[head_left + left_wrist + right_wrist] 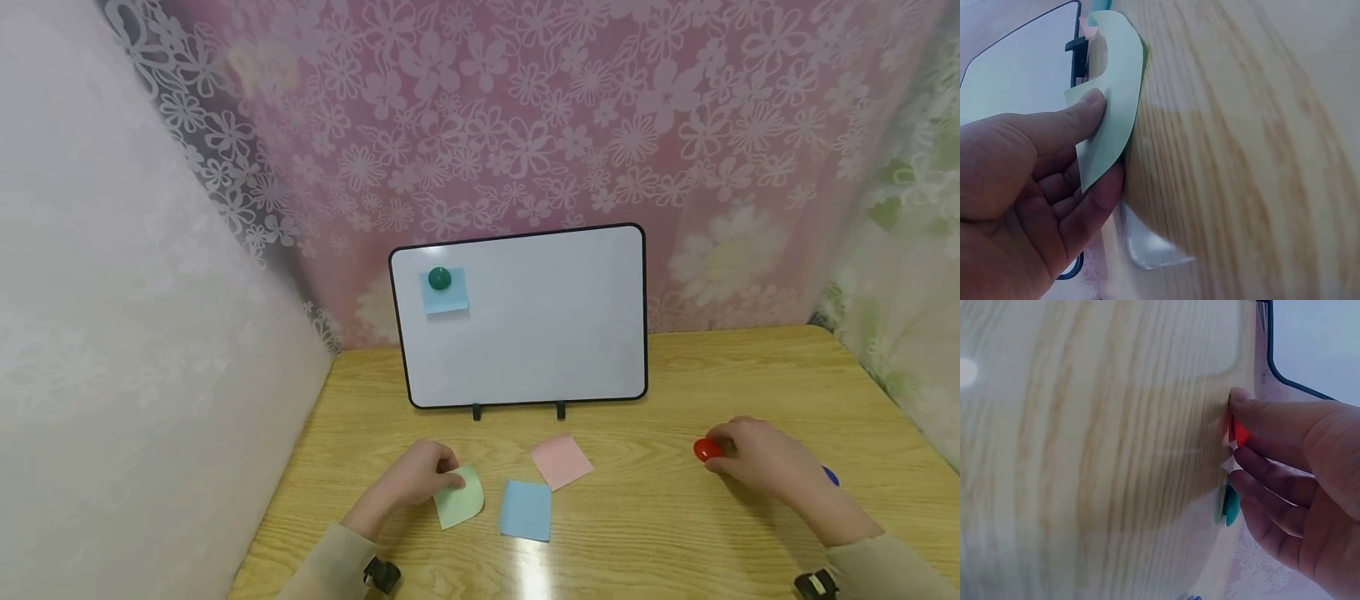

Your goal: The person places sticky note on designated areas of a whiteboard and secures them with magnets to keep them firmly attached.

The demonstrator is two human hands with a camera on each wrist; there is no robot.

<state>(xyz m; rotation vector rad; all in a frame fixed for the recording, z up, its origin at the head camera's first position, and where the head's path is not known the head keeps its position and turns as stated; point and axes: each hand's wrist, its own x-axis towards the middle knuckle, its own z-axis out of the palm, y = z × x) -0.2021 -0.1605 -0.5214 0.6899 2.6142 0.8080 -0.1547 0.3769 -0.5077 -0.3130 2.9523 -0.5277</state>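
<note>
left hand pinching green note, right hand pinching red magnet, lower right of head view, teal magnet only in right-wrist view, lower right

A wood-grained surface is carrying a whiteboard, pink note, blue note, blue magnet and green magnet.

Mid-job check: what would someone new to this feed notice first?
Probably the whiteboard standing toward the back of the table, with a blue note under a green magnet at its upper left. In front of the board's left part, the left hand pinches a pale green note; off to the right, the right hand holds a glossy red magnet.
</note>
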